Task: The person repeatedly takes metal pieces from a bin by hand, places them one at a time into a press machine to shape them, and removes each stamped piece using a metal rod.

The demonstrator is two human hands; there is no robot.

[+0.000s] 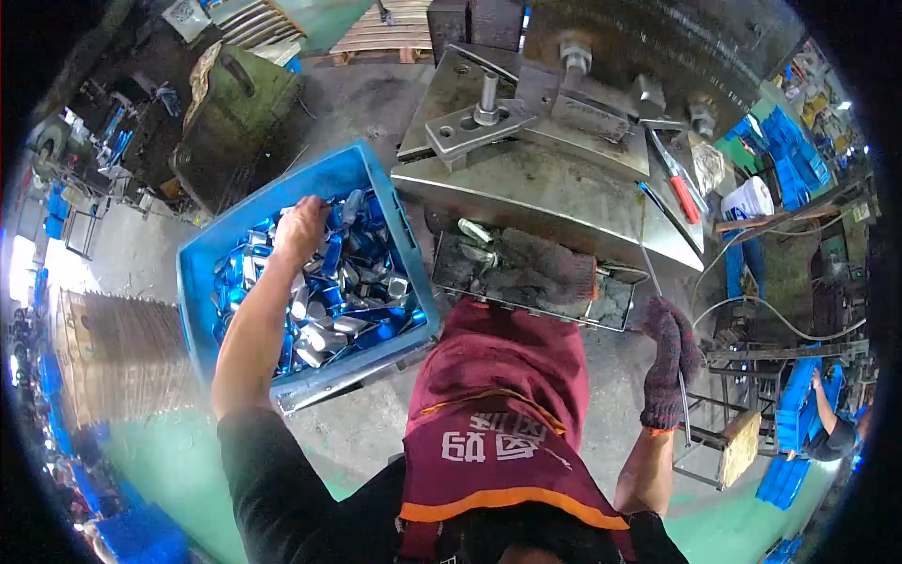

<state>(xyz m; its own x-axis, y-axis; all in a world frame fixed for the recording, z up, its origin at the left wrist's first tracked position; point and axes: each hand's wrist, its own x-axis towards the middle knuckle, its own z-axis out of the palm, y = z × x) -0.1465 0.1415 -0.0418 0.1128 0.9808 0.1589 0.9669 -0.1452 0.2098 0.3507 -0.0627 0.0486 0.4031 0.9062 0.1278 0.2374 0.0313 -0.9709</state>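
Note:
My bare left hand [299,230] reaches into a blue plastic bin [404,221], its fingers curled down among small shiny metal parts [324,336], silver and blue. Its fingertips are partly hidden, so what they grip cannot be made out. In a dark knitted glove, my right hand [671,352] is closed around a thin metal rod [651,269], which sticks out above and below the fist. Between the hands, a shallow metal tray [601,325] at the machine's front edge holds a dark work glove [554,268] and a few silver pieces [475,231].
The steel machine bed [554,193] carries a bolted clamp [477,129]. Red-handled pliers [681,188] and a blue-tipped dark tool [669,214] lie on its right. A white tub [748,199] and a stool [739,449] stand right. Another person [832,437] handles blue bins at far right.

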